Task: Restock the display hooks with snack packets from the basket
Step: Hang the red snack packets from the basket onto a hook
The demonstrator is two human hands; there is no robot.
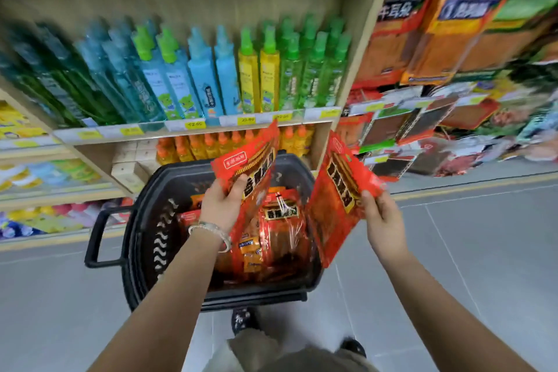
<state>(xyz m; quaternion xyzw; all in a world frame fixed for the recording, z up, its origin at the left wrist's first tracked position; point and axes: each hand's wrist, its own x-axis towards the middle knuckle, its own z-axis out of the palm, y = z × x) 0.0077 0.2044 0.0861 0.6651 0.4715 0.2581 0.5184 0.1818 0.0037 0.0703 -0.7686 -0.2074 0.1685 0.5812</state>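
- While you are standing over the black basket (142, 238) on the floor, you are holding one red snack packet in each hand, and your hands are well apart.
- Your left hand (222, 205) is gripping the left packet (253, 160) with the thumb curled onto its printed face, and is raising it above the far rim of the basket.
- Your right hand (385, 220) is pinching the right packet (335, 199) at one edge only. That packet is hanging tilted just outside the basket's right rim.
- More red packets (280, 229) are lying loose inside the basket, from its middle to its right wall.
- The hanging display packets (422, 48) are showing at the right, past the end of the shelf of spray bottles (211, 75). The hooks themselves are too blurred to pick out.
- The edge pinch is looking like the weak point: the film is glossy, and a swing toward the display could be enough to pull the packet free.
- Neither hand seems to be holding a packet by its hang hole, so I judge you are needing a regrip before threading. With both hands full, that regrip is risking a drop.
- Reaching into crowded rows could be knocking hung packets off their hooks.
- Your shoe (244, 320) is sitting just beside the basket's near rim, so a step to the right could be catching it.
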